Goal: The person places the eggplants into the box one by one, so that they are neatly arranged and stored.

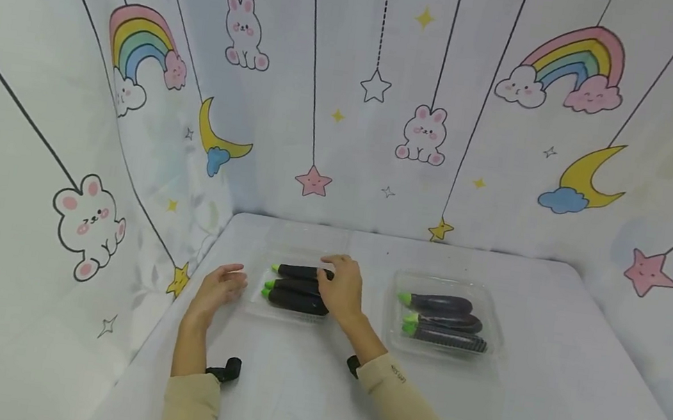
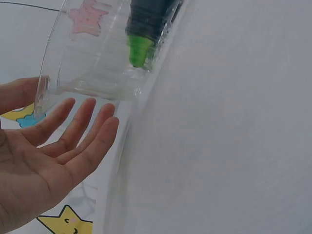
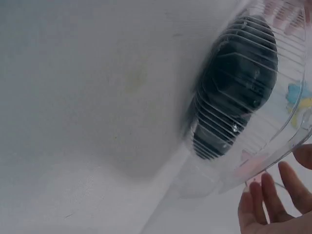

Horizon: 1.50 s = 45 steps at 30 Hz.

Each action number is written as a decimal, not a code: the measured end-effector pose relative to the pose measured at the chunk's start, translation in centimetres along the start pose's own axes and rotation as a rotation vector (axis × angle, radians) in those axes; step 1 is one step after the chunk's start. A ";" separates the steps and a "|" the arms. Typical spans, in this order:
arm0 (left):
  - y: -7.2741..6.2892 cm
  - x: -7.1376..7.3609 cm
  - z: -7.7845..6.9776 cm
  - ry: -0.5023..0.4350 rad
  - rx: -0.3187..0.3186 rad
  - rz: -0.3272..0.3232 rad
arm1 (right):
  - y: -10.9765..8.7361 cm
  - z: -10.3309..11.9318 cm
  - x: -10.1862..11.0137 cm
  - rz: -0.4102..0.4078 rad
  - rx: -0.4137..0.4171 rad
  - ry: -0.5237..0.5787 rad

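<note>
A clear plastic box (image 1: 255,306) on the table holds three dark eggplants (image 1: 298,301) with green stem ends. My left hand (image 1: 217,293) is at the box's left side, fingers spread and gently bent. In the left wrist view, its fingertips (image 2: 109,109) come close to the clear wall, near one green stem. My right hand (image 1: 342,291) is at the box's right side and hides the eggplants' right ends in the head view. In the right wrist view its fingers (image 3: 273,200) and thumb are loosely bent right by the clear rim, with nothing pinched between them.
To the right stands a second clear box (image 1: 494,331) with three more eggplants (image 1: 440,303). A clear lid-like panel (image 1: 308,237) lies behind the first box. White cloth covers the table (image 1: 547,397), and a patterned curtain (image 1: 370,137) hangs behind it.
</note>
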<state>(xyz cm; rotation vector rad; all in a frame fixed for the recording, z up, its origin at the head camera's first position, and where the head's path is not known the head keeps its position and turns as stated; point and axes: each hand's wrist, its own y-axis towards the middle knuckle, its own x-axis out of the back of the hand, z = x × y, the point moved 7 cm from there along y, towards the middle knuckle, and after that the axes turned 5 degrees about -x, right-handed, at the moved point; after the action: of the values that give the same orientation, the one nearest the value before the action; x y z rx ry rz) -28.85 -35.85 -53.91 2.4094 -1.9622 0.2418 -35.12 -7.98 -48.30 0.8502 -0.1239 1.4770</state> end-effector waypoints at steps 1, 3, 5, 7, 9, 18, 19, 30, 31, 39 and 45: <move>0.2 0.1 0.0 0.006 -0.001 0.013 | 0.2 -0.4 0.2 -0.015 -0.026 0.005; 0.6 0.3 -0.1 0.002 -0.008 0.038 | 0.6 -1.3 0.6 -0.032 -0.084 0.019; 1.2 0.4 -0.3 -0.004 -0.019 0.067 | 0.9 -2.1 0.8 -0.030 -0.143 0.038; 1.8 0.5 -0.6 -0.016 -0.027 0.082 | 1.2 -2.8 0.9 -0.022 -0.194 0.062; 2.5 0.6 -0.9 -0.022 -0.029 0.097 | 1.4 -3.5 0.7 -0.004 -0.247 0.104; 5.1 0.3 -1.6 -0.031 0.024 0.161 | 2.1 -6.4 -0.3 0.031 -0.478 0.175; 5.3 0.1 -1.7 -0.034 0.028 0.165 | 2.2 -6.6 -0.3 0.028 -0.488 0.173; 7.9 -1.8 -1.5 -0.120 0.095 0.197 | 3.1 -7.3 -0.5 0.010 -0.482 0.164; 8.1 -2.0 -1.5 -0.136 0.100 0.204 | 3.1 -7.4 -0.5 0.011 -0.488 0.167; 9.5 -3.5 -1.2 -0.221 0.089 0.255 | 3.1 -8.5 -1.1 0.016 -0.515 0.232; 9.8 -3.8 -1.0 -0.251 0.079 0.248 | 3.2 -9.1 -1.7 0.040 -0.538 0.236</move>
<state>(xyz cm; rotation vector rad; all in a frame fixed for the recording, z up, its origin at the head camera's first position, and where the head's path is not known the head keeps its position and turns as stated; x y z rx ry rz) -39.23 -34.11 -54.24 2.3384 -2.4054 0.0201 -42.05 -4.65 -54.42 0.2382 -0.3448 1.4710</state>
